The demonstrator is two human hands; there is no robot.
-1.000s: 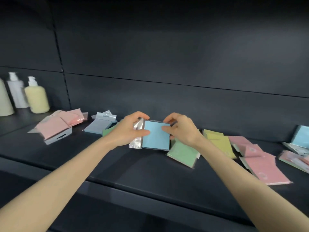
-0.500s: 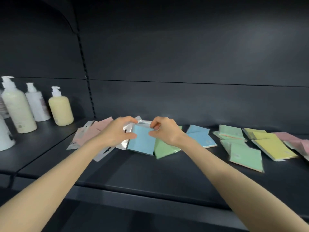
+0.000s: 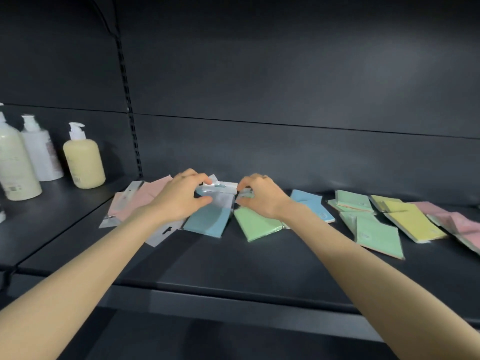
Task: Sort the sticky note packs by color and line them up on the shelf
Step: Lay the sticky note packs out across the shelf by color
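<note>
1. The blue pack [image 3: 210,222] sits on the left part of the shelf [image 3: 233,263], closer to the back edge than the front. It is tilted: its lower end seems to rest on the shelf, and its clear top strip is raised toward the back wall.
2. The left hand [image 3: 181,197] grips the left end of that clear strip, with the fingers curled over the top and the thumb underneath.
3. The right hand [image 3: 261,197] pinches the right end of the same strip with curled fingers and thumb.
4. A green pack [image 3: 255,224] lies flat just beside the blue pack on its right, partly under the right wrist.
5. Overlapping pink packs [image 3: 148,198] lie at the shelf's left end, partly hidden by the left hand. One clear strip pokes out toward the front edge.
6. A second blue pack [image 3: 313,207] lies past the right wrist, near the back edge.
7. Farther toward the right end are more green packs [image 3: 378,236], then yellow packs [image 3: 413,222], then a second pink heap [image 3: 459,222] cut off by the frame's edge.
8. On the neighbouring shelf to the left stand three pump bottles: a yellow bottle [image 3: 83,163], a white bottle [image 3: 41,154] and a cream bottle [image 3: 14,167].
</note>
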